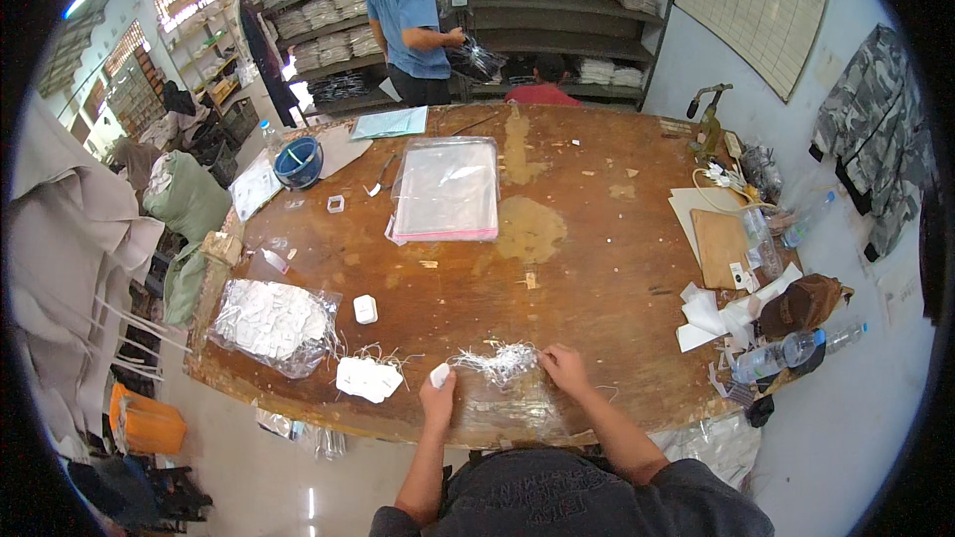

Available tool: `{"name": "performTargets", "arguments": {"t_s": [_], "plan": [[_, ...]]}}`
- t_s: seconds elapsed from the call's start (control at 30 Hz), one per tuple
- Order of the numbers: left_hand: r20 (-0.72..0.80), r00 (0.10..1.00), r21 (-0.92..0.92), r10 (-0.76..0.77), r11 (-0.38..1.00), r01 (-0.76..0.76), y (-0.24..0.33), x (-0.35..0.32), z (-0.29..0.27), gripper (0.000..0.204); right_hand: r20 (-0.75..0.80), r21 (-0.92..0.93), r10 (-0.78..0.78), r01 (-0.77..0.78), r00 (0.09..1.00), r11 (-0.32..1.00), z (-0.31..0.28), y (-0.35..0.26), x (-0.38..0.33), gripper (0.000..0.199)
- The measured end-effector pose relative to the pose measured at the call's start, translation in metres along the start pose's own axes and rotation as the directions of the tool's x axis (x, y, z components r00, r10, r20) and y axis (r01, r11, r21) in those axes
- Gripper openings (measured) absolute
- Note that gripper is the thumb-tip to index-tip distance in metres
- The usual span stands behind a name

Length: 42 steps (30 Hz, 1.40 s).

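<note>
My left hand [437, 398] is closed around a small white tag [440, 375], held upright near the table's front edge. To its right lies a loose tangle of thin white strings [500, 362]. At the right end of that tangle my right hand [566, 371] has its fingers pinched together on white string; the fingertips are small in view. Left of my left hand rests a stack of white tags with strings [370, 378]. Further left, a clear plastic bag [324, 310] is full of white tags [264, 316]. A small white block-like stack [365, 309] sits behind the strung tags.
A stack of clear plastic sleeves [445, 189] lies mid-table. A blue bucket [298, 163] stands at the far left. Along the right edge are plastic bottles [781, 356], a brown cap [804, 304] and cardboard [718, 244]. Beyond the table stands a person in blue [406, 15] by shelves.
</note>
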<state>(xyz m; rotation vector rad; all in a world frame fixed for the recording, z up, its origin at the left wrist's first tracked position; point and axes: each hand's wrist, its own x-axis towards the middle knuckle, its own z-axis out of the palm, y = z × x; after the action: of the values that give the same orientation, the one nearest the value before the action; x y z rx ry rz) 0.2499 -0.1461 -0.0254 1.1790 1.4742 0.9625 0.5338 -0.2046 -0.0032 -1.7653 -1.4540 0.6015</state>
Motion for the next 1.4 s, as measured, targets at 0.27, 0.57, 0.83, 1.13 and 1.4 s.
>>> {"name": "performTargets", "arguments": {"t_s": [0.27,0.57,0.83,1.13,1.4], "plan": [[0.187,0.980,-0.091,0.067,0.995,-0.051,0.020,-0.013,0.035,0.026,-0.146,0.101,0.023,-0.008,0.989,0.995,0.004,-0.030,0.020,0.016],[0.382,0.920,-0.233,0.084,0.973,0.008,0.058,-0.024,0.059,0.031,-0.008,0.399,0.151,-0.135,0.989,0.907,0.001,-0.032,0.039,0.014],[0.539,0.841,-0.265,-0.036,0.941,0.211,0.072,-0.034,0.084,0.033,0.139,0.700,0.158,-0.210,0.978,0.683,0.024,-0.046,0.019,0.015],[0.519,0.854,-0.226,-0.045,0.956,0.187,0.073,-0.053,0.082,0.025,0.487,0.809,0.269,-0.545,0.831,0.221,0.010,-0.040,0.014,0.014],[0.478,0.878,-0.192,0.003,0.976,0.101,0.063,-0.072,0.071,0.026,0.351,0.936,0.479,-0.316,0.805,-0.154,-0.011,-0.019,0.055,0.008]]}}
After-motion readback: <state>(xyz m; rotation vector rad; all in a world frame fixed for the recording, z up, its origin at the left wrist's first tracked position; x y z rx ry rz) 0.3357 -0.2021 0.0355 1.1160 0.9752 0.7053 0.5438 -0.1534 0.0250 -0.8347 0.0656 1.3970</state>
